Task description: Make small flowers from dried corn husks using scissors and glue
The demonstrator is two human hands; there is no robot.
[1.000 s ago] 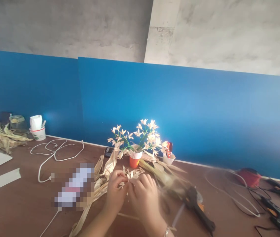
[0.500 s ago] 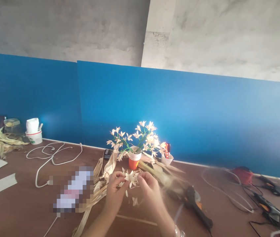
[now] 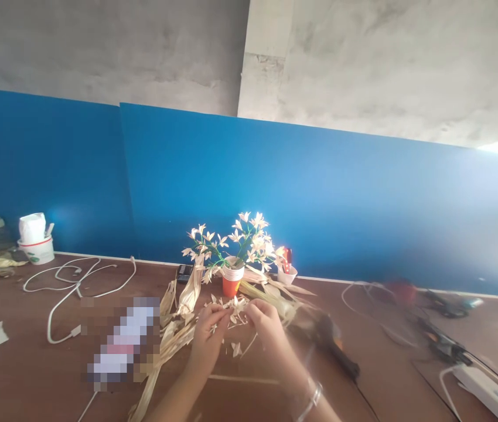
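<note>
Petals lie in a small heap near the middle of the frame, below the cup, partly behind the fingertips. The left hand and right hand sit on either side, a narrow gap between them. In each grip, thumb and fingers come close together, but whether either is clamped on a petal cannot be told.

A second ago the fingertips nearly met; half a second ago a spread blossom showed plainly between them. Now it no longer stands out, and the heap fills the gap. This suggests fine handling of small pieces, with nothing yet added to the flowers, which look the same.

A loose blossom lies on the counter below the hands. Husks spread left of the cup; the blurred glue gun lies lower right. The view has swung right, bringing in a power strip.
</note>
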